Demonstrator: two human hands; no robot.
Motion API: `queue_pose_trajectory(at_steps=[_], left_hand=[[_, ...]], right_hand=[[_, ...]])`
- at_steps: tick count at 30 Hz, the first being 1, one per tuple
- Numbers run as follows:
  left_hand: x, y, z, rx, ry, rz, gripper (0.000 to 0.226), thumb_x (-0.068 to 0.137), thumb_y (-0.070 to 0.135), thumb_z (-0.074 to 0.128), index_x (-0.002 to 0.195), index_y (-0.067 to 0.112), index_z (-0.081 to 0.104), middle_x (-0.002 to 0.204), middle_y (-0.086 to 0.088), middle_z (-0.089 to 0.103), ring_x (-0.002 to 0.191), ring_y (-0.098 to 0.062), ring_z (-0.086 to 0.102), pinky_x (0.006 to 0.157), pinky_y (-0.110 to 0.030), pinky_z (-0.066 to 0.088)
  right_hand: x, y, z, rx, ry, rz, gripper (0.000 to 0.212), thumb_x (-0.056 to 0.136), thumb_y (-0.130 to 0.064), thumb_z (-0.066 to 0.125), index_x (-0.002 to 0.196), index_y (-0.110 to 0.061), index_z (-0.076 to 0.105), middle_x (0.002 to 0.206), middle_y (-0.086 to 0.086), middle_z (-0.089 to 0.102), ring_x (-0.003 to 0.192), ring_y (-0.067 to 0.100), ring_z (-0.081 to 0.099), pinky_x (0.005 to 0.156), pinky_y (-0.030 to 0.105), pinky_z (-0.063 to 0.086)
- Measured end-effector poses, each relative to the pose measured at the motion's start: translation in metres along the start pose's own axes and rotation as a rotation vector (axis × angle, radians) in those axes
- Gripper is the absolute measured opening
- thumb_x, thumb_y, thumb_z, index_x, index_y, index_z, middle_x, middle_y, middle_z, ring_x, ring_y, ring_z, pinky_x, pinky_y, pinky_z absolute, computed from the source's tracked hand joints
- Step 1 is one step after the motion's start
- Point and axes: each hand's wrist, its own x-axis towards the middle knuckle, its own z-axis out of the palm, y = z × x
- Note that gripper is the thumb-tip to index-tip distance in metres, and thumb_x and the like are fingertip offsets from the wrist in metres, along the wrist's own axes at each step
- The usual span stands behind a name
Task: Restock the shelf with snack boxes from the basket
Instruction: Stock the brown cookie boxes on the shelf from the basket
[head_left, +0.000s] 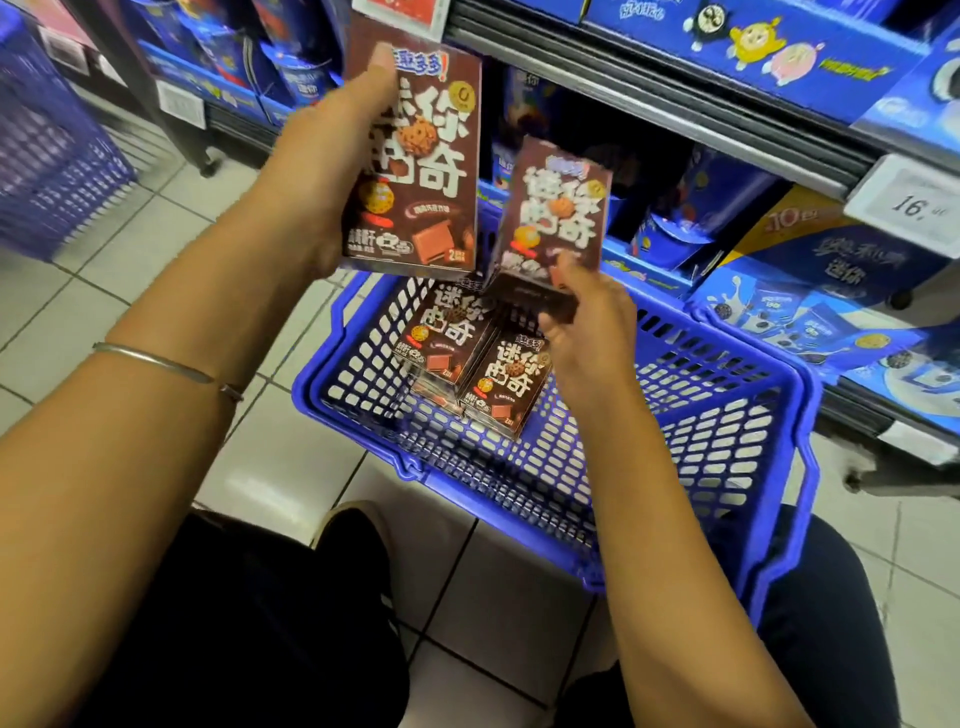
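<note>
My left hand (317, 171) grips a brown snack box (421, 171) by its left edge and holds it upright above the basket. My right hand (587, 317) pinches the bottom end of a second brown snack box (558, 213), tilted and raised just over the basket. Below sits the blue plastic basket (717, 431) on the tiled floor, with a few more brown snack boxes (478, 358) lying flat in its far left corner. The shelf (675, 109) rises right behind the basket, with a dark gap between blue packages.
Blue cookie packages (826, 291) fill the lower shelf at right, and a price tag (914, 208) hangs from the shelf rail. Another blue basket (47, 156) stands at far left on the floor. My knees and a shoe (353, 525) are below the basket.
</note>
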Motion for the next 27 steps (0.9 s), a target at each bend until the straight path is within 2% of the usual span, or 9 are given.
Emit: queue_pose_trajectory(at_steps=[4, 9, 12, 15, 18, 20, 22, 25, 27], left_hand=[[0.003, -0.006, -0.001, 0.066, 0.083, 0.062, 0.039, 0.104, 0.057, 0.056, 0.106, 0.02, 0.069, 0.091, 0.003, 0.083, 0.083, -0.016, 0.082, 0.062, -0.025, 0.063], [0.002, -0.02, 0.011, 0.071, -0.011, 0.014, 0.051, 0.105, 0.058, 0.053, 0.123, 0.014, 0.072, 0.106, -0.005, 0.083, 0.094, -0.021, 0.081, 0.071, -0.031, 0.065], [-0.002, -0.025, 0.016, 0.025, -0.132, -0.003, 0.059, 0.106, 0.062, 0.048, 0.131, 0.013, 0.069, 0.112, -0.008, 0.081, 0.098, -0.025, 0.081, 0.071, -0.031, 0.065], [-0.003, -0.027, 0.019, 0.042, -0.225, 0.025, 0.061, 0.106, 0.063, 0.045, 0.135, 0.014, 0.065, 0.117, -0.009, 0.08, 0.103, -0.027, 0.08, 0.08, -0.033, 0.066], [-0.002, -0.03, 0.023, 0.038, -0.283, 0.076, 0.061, 0.106, 0.062, 0.046, 0.142, 0.014, 0.06, 0.122, -0.01, 0.078, 0.109, -0.028, 0.078, 0.088, -0.035, 0.065], [-0.001, -0.031, 0.023, 0.048, -0.309, 0.068, 0.062, 0.102, 0.059, 0.057, 0.143, 0.012, 0.058, 0.124, -0.01, 0.078, 0.111, -0.027, 0.078, 0.09, -0.036, 0.064], [0.001, -0.031, 0.02, 0.077, -0.322, 0.02, 0.058, 0.098, 0.051, 0.069, 0.139, 0.011, 0.062, 0.121, -0.01, 0.079, 0.109, -0.028, 0.078, 0.087, -0.035, 0.064], [0.004, -0.028, 0.012, 0.072, -0.297, -0.045, 0.048, 0.094, 0.041, 0.073, 0.129, 0.009, 0.068, 0.115, -0.011, 0.081, 0.101, -0.027, 0.08, 0.079, -0.033, 0.064], [0.003, -0.025, 0.007, 0.042, -0.258, -0.052, 0.046, 0.095, 0.04, 0.071, 0.129, 0.009, 0.067, 0.112, -0.01, 0.081, 0.096, -0.025, 0.081, 0.076, -0.032, 0.064]], right_hand=[[-0.004, -0.03, -0.002, 0.101, -0.002, -0.067, 0.028, 0.093, -0.028, 0.068, 0.116, -0.013, 0.062, 0.1, -0.004, 0.07, 0.091, 0.014, 0.064, 0.066, 0.027, 0.047], [-0.021, -0.032, 0.011, -0.008, -0.196, -0.085, 0.019, 0.09, -0.028, 0.068, 0.106, -0.019, 0.065, 0.096, -0.006, 0.073, 0.094, 0.014, 0.066, 0.072, 0.031, 0.046], [-0.032, -0.021, 0.018, -0.159, -0.258, -0.12, 0.021, 0.088, -0.036, 0.066, 0.106, -0.026, 0.067, 0.094, -0.016, 0.074, 0.088, 0.001, 0.069, 0.073, 0.027, 0.047], [-0.04, -0.014, 0.025, -0.212, -0.3, -0.098, 0.018, 0.092, -0.039, 0.063, 0.107, -0.032, 0.067, 0.092, -0.028, 0.073, 0.086, -0.011, 0.067, 0.073, 0.023, 0.05], [-0.043, -0.012, 0.03, -0.209, -0.288, -0.071, 0.033, 0.089, -0.042, 0.061, 0.12, -0.031, 0.064, 0.114, -0.016, 0.072, 0.108, 0.005, 0.066, 0.093, 0.039, 0.05], [-0.044, -0.013, 0.032, -0.231, -0.285, -0.083, 0.04, 0.087, -0.045, 0.059, 0.124, -0.03, 0.062, 0.119, -0.012, 0.071, 0.112, 0.01, 0.066, 0.099, 0.044, 0.05], [-0.044, -0.014, 0.03, -0.236, -0.293, -0.097, 0.038, 0.086, -0.045, 0.059, 0.121, -0.031, 0.064, 0.118, -0.012, 0.072, 0.111, 0.011, 0.068, 0.101, 0.047, 0.051], [-0.039, -0.012, 0.027, -0.23, -0.341, -0.077, 0.029, 0.091, -0.056, 0.059, 0.115, -0.042, 0.067, 0.114, -0.022, 0.072, 0.107, 0.001, 0.068, 0.093, 0.038, 0.054], [-0.028, -0.004, 0.024, -0.153, -0.3, 0.013, 0.047, 0.095, -0.062, 0.051, 0.131, -0.034, 0.062, 0.13, -0.012, 0.067, 0.117, 0.011, 0.065, 0.089, 0.036, 0.054]])
